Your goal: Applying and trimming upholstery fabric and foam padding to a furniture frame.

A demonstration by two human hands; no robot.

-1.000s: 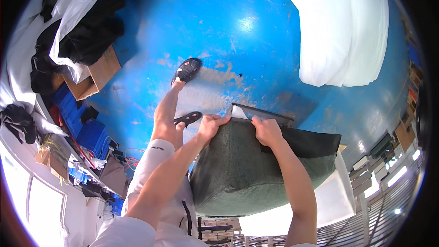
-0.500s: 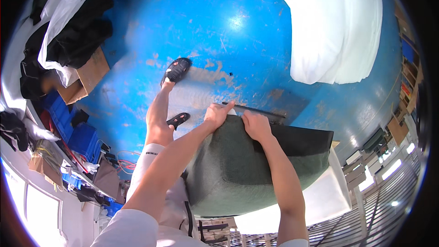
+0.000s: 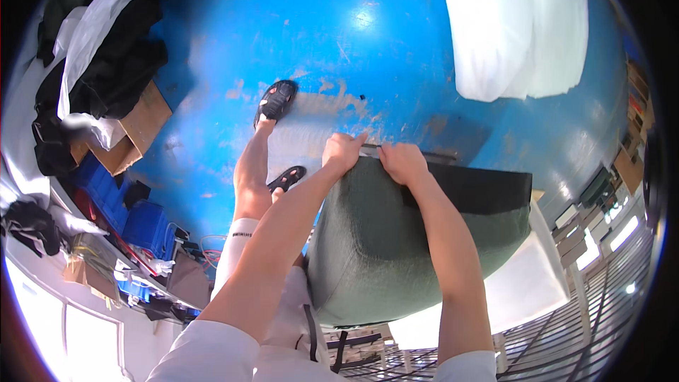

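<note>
Green cover mostly on, its far edge in both hands

The green cover (image 3: 375,240) sits in front of the person, just right of the legs, wrapped round a bulky, squared form. Judging by how it lies, the larger share is done: the broad faces in view are clothed and fairly smooth, with only slight creasing near the corner. What looks unsettled is the far edge, where a black flap (image 3: 484,189) runs along the cover's far right side; whether it is fastened beneath cannot be told.

The left hand (image 3: 343,154) is at the cover's far left corner, fingers curled and apparently pinching the edge. The right hand (image 3: 403,163) is just to the right along that same edge, its fingers likewise bent over and seeming to pinch the fabric; the fingertips are hidden. A short gap separates the hands.

Beyond the cover, a thin dark bar (image 3: 442,156) lies close by, and past it the blue floor (image 3: 318,21) gives wide open room. A white bundle (image 3: 523,35) limits that space to the cover's far right. Left of the cover, the legs leave little clearance; on its near right, a white panel (image 3: 502,293) crowds in.
</note>
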